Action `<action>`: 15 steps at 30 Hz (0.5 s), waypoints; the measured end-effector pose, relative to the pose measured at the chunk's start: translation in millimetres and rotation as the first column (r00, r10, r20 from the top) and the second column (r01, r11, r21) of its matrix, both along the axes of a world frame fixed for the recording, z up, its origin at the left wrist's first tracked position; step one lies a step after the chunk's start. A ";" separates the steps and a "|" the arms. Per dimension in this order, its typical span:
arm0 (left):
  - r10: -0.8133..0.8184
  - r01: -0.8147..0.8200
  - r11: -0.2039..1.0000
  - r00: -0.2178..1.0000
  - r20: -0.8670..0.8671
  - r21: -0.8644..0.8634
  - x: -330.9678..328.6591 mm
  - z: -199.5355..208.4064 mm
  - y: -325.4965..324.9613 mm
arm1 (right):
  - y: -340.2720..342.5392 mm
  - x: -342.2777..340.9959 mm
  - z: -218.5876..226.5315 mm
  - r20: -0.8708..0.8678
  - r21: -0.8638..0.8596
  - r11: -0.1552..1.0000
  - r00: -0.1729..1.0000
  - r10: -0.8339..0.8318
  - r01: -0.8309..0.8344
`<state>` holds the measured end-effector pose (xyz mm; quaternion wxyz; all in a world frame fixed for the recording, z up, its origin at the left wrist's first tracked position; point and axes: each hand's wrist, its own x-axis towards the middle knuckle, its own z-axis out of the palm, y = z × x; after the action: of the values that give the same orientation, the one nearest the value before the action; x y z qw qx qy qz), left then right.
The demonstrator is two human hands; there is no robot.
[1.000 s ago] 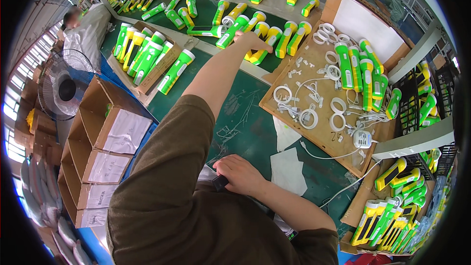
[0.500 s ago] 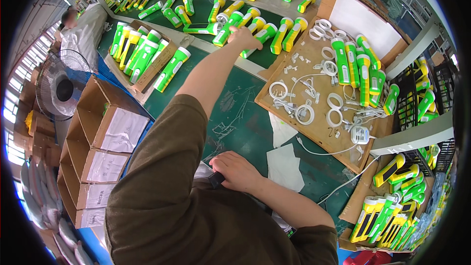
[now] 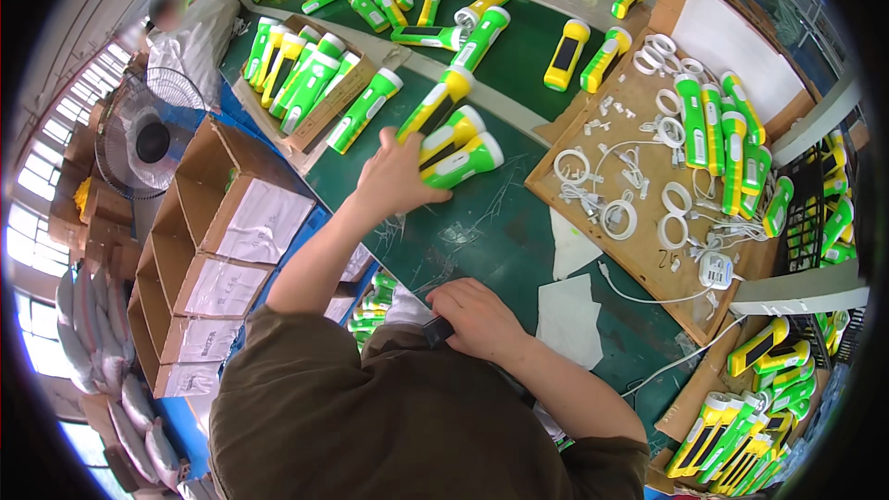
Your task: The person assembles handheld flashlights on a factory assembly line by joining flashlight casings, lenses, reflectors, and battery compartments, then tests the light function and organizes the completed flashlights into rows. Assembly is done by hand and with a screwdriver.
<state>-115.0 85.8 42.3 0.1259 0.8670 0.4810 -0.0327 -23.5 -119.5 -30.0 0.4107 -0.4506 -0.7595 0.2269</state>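
My left hand (image 3: 396, 173) is closed round the lower ends of three green-and-yellow flashlights (image 3: 454, 143), fanned out over the green work table (image 3: 463, 245). Their white-rimmed heads point away from me. Close to my body at the table's near edge, my right hand (image 3: 480, 317) curls its fingers around a small black object (image 3: 437, 331), mostly covered, whose kind I cannot make out. Just beyond the left hand, a single green flashlight (image 3: 366, 111) lies beside a cardboard box (image 3: 350, 97) packed with flashlights.
A brown board (image 3: 593, 153) at right carries white rings, cables, a charger (image 3: 715, 268) and several flashlights. White paper (image 3: 569, 324) lies nearby. More flashlights lie on the far belt (image 3: 528, 83). At left stand a cardboard shelf (image 3: 199, 264) and a fan (image 3: 153, 143); a person sits behind.
My left hand has drawn back toward me from the far belt, bringing three flashlights over the near table. My right hand still grips the black object. The view has shifted.
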 end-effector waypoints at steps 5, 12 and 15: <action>0.143 -0.162 0.967 0.984 0.110 0.195 -49.3 -27.8 -2.6 | 2.9 -3.5 0.7 -0.009 0.006 1.000 1.000 -0.027 0.027; -0.053 -0.086 0.861 0.965 0.257 0.501 -66.3 -46.8 40.6 | 3.3 -5.5 1.7 -0.014 0.002 0.999 0.999 -0.040 0.040; -0.116 -0.026 0.879 0.957 0.266 0.476 -64.6 -55.8 48.8 | 3.0 -6.3 1.3 -0.016 0.006 0.999 0.999 -0.042 0.042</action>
<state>-179.6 134.7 -13.6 -0.0225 0.8778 0.4303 0.2091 -29.8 -116.5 -28.7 0.4228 -0.4631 -0.7474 0.2194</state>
